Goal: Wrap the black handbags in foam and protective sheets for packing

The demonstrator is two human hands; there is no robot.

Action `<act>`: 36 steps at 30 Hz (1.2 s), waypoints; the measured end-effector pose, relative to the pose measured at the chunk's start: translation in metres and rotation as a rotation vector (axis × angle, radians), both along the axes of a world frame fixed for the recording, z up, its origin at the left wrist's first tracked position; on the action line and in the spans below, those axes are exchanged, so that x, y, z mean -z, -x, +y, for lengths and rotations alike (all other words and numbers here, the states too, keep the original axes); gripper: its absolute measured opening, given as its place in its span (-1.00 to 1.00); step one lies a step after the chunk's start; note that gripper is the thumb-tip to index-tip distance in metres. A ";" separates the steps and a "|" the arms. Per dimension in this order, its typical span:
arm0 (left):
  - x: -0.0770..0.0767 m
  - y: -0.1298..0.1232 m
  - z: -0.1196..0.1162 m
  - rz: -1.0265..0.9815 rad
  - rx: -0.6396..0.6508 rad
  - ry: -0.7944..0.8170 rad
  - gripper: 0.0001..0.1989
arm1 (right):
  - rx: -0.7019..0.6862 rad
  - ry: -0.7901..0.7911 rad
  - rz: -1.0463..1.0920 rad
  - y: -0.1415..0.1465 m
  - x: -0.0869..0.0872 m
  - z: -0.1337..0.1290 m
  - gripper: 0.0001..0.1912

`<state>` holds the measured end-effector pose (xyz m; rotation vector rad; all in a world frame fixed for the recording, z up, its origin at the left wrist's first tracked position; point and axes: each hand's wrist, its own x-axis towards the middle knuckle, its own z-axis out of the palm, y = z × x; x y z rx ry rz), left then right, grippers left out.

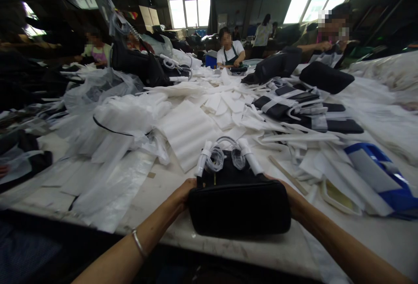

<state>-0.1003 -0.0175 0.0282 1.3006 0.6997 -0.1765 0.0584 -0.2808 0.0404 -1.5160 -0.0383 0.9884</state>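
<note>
A black handbag (240,210) is between my two hands at the front edge of the table, its flat base facing me. Its handles (225,155) are wrapped in white padding and clear film and stick out at the far end. My left hand (185,190) grips the bag's left side, the fingers mostly hidden behind it. On the right side my right hand (283,188) holds it in the same way, with its fingers largely out of sight.
White foam sheets (187,131) lie heaped across the middle of the table (140,197). Clear plastic bags (114,123) are piled to the left. Black wrapped bags (294,105) and a blue plastic piece (382,175) are at the right. Several people work beyond, one in a white shirt (237,51).
</note>
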 end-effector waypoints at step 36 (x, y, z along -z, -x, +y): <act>-0.018 -0.057 0.018 0.051 0.157 -0.944 -0.72 | -0.819 0.649 -1.424 0.049 -0.065 0.021 -0.64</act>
